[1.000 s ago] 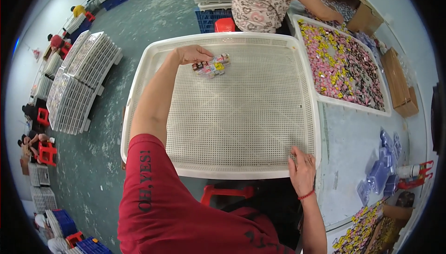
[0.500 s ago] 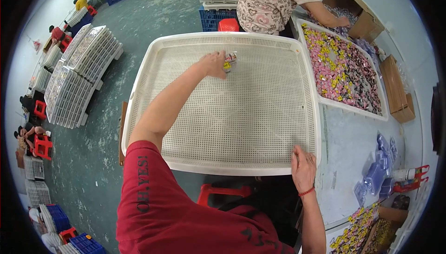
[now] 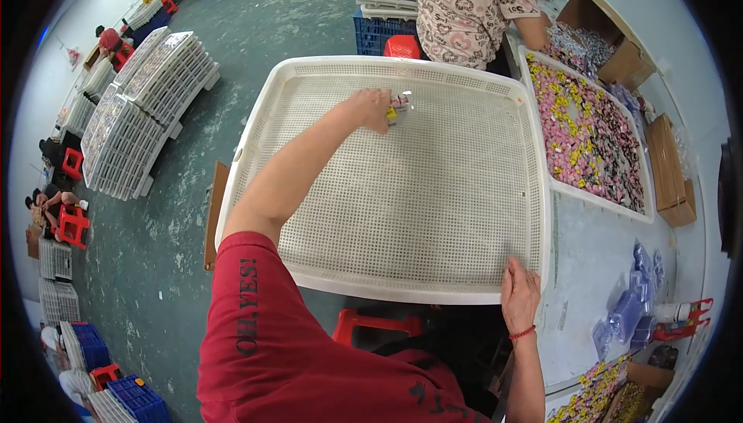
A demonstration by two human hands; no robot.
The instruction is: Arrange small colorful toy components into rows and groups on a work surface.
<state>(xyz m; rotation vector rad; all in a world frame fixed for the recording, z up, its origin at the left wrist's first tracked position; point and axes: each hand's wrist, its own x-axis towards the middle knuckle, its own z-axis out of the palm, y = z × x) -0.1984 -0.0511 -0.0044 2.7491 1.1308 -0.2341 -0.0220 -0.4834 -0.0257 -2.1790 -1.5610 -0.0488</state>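
Note:
A large white mesh tray [image 3: 402, 297] lies before me. My left hand [image 3: 373, 109] reaches to its far part, its fingers closed around a small clear pack [image 3: 398, 108] with pink and yellow pieces inside. The pack is close to the mesh; I cannot tell whether it touches it. At the tray's near right corner my right hand [image 3: 520, 294] grips the rim, with the fingers partly hidden.
To the right, a second white tray [image 3: 596, 195] full of pink, yellow and dark pieces sits on the table [image 3: 588, 268], near cardboard boxes [image 3: 672, 171] and clear plastic packaging [image 3: 631, 303]. A co-worker [image 3: 472, 17] sits beyond. Stacked trays [image 3: 128, 140] stand on the left floor.
The whole view has shifted a little, so the tray and both hands appear slightly farther right. My left hand still holds the pack. The co-worker's arm has drawn back from the cardboard box.

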